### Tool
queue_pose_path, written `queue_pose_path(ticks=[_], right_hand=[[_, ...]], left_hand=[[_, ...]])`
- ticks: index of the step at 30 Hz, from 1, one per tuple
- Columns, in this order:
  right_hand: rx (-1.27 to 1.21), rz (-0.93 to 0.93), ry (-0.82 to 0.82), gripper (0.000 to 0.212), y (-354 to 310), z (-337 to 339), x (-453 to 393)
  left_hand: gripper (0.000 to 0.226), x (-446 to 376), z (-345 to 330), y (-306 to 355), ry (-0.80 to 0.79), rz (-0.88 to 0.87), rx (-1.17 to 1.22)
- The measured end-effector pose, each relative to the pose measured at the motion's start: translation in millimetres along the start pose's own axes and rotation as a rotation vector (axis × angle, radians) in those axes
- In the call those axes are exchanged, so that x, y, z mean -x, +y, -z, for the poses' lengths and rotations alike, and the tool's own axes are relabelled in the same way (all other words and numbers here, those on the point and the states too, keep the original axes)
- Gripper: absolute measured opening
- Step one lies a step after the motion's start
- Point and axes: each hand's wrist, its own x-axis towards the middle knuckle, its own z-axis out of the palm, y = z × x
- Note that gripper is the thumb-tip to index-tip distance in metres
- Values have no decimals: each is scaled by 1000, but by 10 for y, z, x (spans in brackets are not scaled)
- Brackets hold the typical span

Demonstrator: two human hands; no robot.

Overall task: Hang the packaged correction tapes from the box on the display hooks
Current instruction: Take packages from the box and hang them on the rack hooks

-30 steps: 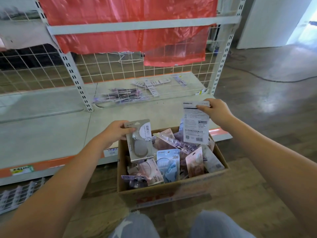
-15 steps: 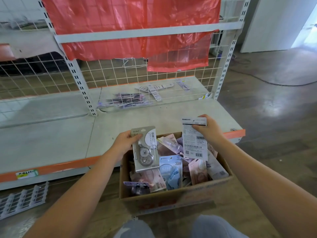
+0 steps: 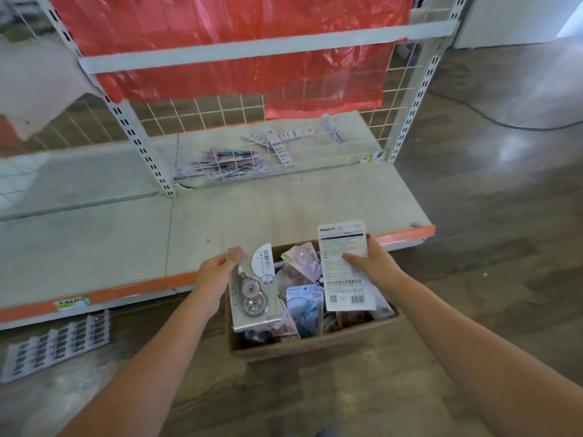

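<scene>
An open cardboard box (image 3: 309, 343) on the floor holds several packaged correction tapes (image 3: 304, 305). My left hand (image 3: 217, 272) pinches the top corner of a grey pack (image 3: 252, 294) with a clear tape dispenser, front side up, above the box's left part. My right hand (image 3: 373, 266) grips a white pack (image 3: 345, 266) turned back side up, with printed text and a barcode, above the box's right part. The wire grid back panel (image 3: 202, 113) of the display shelf stands behind. No hooks show on it.
A white base shelf (image 3: 239, 209) with an orange front strip lies just beyond the box. Red plastic sheeting (image 3: 239, 48) hangs over the upper grid. More packs (image 3: 220, 164) and label strips (image 3: 277, 138) lie behind the grid. A sheet of labels (image 3: 56, 345) lies on the floor at left.
The view has tilted up and pulled back. Both hands, each with its pack, sit lower in view over the box; the right hand has drawn its pack nearer to me.
</scene>
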Motion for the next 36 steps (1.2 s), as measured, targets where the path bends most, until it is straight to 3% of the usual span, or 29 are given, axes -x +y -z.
queue_pose_path(ticks=[6,12,17,20,23,31,36], right_hand=[[-33,-27,-49,8,-998,178,869],[-17,2,-22,13,-2197,420,1818],[-43,156,-42,18,-3164,678,2449],[-108,227,-33,20,-3795,814,2759],[-142,294,29,20,-4258,925,2851],[-160,415,177,25,-5243,1146,3000],[-186,457,171,23,-5461,1108,2891]], left_hand=[[26,980,168,988,-7,-2,-39],[35,2048,472,2047,-52,-61,-96],[19,2682,726,2943,-42,-185,-89],[28,2984,924,3530,-39,-269,-77],[37,3134,1060,3994,-36,-357,-68],[25,3502,1371,5143,63,-697,-100],[29,3386,1412,5368,57,-739,-48]])
